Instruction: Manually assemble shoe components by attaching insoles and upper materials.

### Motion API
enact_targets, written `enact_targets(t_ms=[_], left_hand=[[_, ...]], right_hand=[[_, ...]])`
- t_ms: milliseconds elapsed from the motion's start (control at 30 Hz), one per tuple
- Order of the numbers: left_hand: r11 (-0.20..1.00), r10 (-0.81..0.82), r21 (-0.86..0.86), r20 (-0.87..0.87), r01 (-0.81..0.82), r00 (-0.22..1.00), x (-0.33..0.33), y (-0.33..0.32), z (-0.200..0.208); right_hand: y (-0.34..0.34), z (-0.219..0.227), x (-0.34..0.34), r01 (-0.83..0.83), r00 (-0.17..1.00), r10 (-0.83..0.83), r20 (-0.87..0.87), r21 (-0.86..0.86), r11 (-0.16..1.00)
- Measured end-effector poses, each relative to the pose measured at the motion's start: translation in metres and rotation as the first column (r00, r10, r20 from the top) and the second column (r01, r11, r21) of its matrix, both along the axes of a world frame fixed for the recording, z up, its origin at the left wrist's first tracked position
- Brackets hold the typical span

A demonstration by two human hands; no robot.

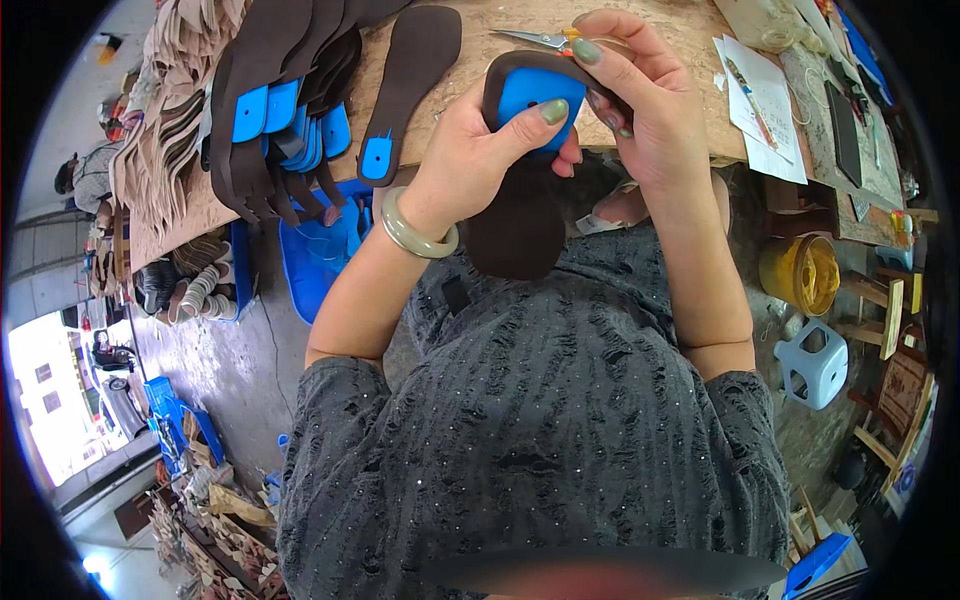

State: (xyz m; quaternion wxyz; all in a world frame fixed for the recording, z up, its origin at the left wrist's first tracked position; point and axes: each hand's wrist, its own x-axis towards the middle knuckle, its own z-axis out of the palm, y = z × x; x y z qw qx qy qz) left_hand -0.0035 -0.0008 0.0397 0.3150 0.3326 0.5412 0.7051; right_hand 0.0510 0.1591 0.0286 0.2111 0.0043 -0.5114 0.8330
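Note:
My left hand [465, 160] is closed on a dark brown insole [515, 235] just over the table's front edge, thumb lying across its blue heel piece [520, 90]. The rest of the insole hangs down in front of my lap. In my right hand [655, 110] is a small pair of scissors [540, 39], its blades pointing left above the insole's upper edge. My right fingers also meet the insole's right edge; the handles are mostly hidden by them. Flat on the table to the left lies another brown insole [410, 80] with a blue heel piece.
Stacked brown insoles with blue pieces [285, 110] lie at the table's left, beside layered tan pieces [170, 150]. A blue bin [300, 270] stands below. To the right are paper sheets [765, 110] with a pen, a yellow bucket [800, 275] and a pale blue stool [812, 362].

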Motion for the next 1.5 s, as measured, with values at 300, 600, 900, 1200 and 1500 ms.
enact_targets(t_ms=[300,600,900,1200,1500], left_hand=[[0.991,0.088,0.092,0.087,-0.096,0.992,0.001,-0.001,-0.013],[0.887,0.352,0.264,0.148,-0.379,0.924,0.011,0.006,-0.019],[0.94,0.223,0.247,0.078,-0.236,0.972,0.004,-0.007,-0.015],[0.956,0.218,0.16,0.173,-0.246,0.96,0.009,-0.012,-0.018],[0.924,0.168,0.294,0.265,-0.245,0.95,-0.007,-0.013,-0.037]], right_hand=[[-0.011,-0.004,0.001,0.081,0.997,-0.082,0.007,0.047,0.996],[-0.034,-0.018,0.014,0.018,0.994,-0.025,0.108,0.065,0.998],[-0.034,-0.023,0.016,-0.044,0.989,0.032,0.146,0.075,0.996],[-0.022,-0.014,0.01,-0.238,0.939,0.238,0.248,-0.033,0.971],[-0.017,-0.017,0.005,-0.287,0.936,0.305,0.174,-0.118,0.951]])
